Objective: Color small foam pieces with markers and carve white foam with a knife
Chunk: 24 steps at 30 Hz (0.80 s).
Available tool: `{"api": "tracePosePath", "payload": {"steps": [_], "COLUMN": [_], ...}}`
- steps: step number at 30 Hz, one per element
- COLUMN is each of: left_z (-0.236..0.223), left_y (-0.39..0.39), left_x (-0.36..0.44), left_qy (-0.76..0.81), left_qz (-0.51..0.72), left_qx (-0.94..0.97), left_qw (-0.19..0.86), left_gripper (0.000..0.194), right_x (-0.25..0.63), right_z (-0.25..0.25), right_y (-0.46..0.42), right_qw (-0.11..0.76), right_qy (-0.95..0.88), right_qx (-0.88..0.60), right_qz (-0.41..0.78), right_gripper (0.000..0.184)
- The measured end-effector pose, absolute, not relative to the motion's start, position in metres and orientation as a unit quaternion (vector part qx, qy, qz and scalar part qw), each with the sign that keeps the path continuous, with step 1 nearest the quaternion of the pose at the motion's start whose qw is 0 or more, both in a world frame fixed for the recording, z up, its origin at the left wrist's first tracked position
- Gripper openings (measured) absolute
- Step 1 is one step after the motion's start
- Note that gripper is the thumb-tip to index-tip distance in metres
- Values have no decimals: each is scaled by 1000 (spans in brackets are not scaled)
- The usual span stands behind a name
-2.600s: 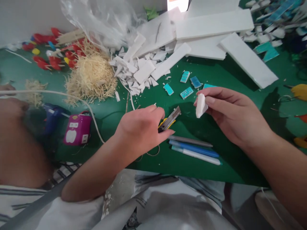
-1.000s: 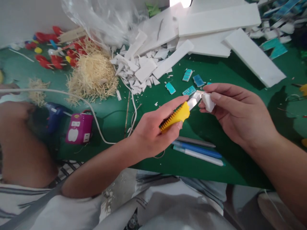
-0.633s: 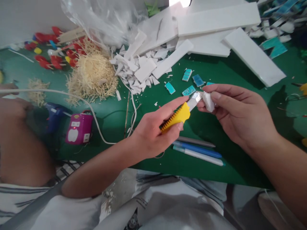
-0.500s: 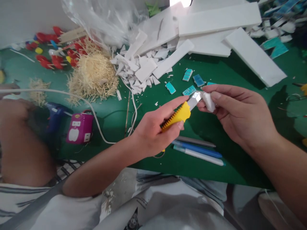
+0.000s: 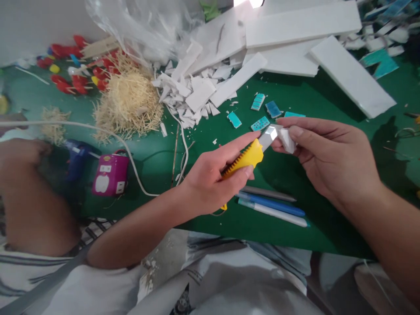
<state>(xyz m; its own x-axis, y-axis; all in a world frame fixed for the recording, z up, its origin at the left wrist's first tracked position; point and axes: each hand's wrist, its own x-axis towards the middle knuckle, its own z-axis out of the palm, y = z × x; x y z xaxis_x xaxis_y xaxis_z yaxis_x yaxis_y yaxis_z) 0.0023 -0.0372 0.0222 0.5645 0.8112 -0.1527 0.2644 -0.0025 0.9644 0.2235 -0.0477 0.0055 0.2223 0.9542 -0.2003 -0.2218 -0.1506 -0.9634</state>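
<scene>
My left hand point(image 5: 216, 175) is wrapped round a yellow utility knife point(image 5: 247, 158), its index finger stretched along the top. The knife's blade points right and its tip reaches the white foam piece point(image 5: 287, 140). Between thumb and fingers, my right hand point(image 5: 331, 153) pinches that small foam piece; its far side is hidden by the fingers. Beyond the hands lie small blue and teal painted foam pieces, among them a dotted one point(image 5: 260, 124) and a striped one point(image 5: 258, 101). Below the knife are a grey pen point(image 5: 272, 193), a blue pen point(image 5: 278, 205) and a white pen point(image 5: 275, 213).
White foam scraps point(image 5: 197, 94) and foam boards point(image 5: 302, 19) lie at the back. To the left are wood shavings point(image 5: 131, 98), a magenta power adapter point(image 5: 110, 175), a blue glue gun point(image 5: 77, 157) and a white cable point(image 5: 131, 164). Another person's arm point(image 5: 33, 192) rests at far left.
Both hands keep their grips, with the blade still at the foam piece. The whole view has shifted very slightly; little else differs.
</scene>
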Motion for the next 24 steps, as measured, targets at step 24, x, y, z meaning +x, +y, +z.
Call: {"api": "tracePosePath", "payload": {"steps": [24], "left_z": [22], "left_y": [-38], "left_x": [2], "left_qy": [411], "left_qz": [217], "left_qx": [701], "left_qw": [541], "left_gripper": [64], "right_x": [219], "right_z": [8], "right_y": [-50], "right_qw": [559], "right_qy": [-327], "right_qx": [-583], "right_qz": [490], "right_gripper": [12]}}
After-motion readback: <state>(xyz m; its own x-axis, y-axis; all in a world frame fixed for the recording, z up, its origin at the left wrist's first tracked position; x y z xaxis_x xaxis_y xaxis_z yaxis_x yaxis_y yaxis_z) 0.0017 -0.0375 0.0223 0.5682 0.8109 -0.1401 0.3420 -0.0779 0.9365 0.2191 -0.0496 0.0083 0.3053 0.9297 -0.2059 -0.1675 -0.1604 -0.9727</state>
